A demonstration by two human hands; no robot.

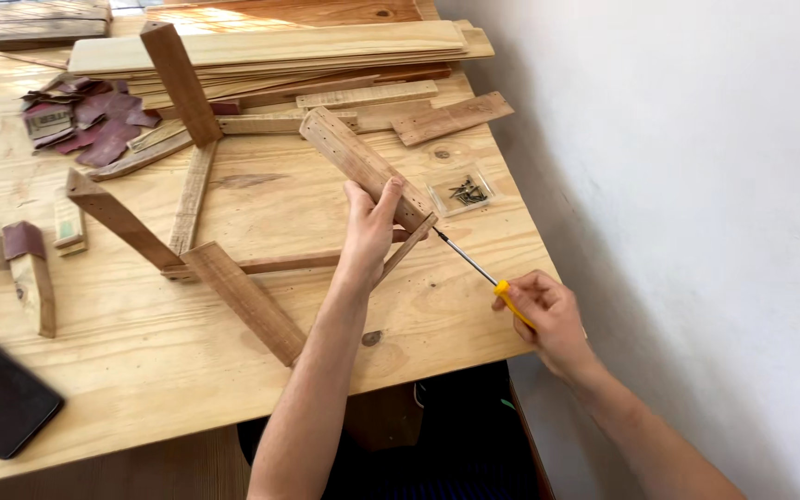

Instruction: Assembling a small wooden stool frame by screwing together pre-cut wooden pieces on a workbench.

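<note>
Hands work at the right edge of a pale plywood worktop (233, 370) in the head view. The left hand (369, 227) has its fingers clenched around the lower end of a drilled wooden leg (354, 159), which rises tilted from a wooden frame (233, 278) lying upturned on the worktop. The right hand (543, 310), just past the worktop's right edge, has its fingers closed on the yellow handle of a screwdriver (483, 274). Its dark shaft slants up and left, with the tip at the foot of the drilled leg, just beside the left hand. Three more legs of the frame stick up to the left.

A small clear box of dark screws (463, 193) sits near the leg, to its right. Behind it lie stacked pale boards (270, 51) and short wood offcuts (451, 118). Reddish sandpaper scraps (94, 120) are heaped at the far left, well apart from the hands. A dark flat tablet (0, 396) rests at the near left corner.
</note>
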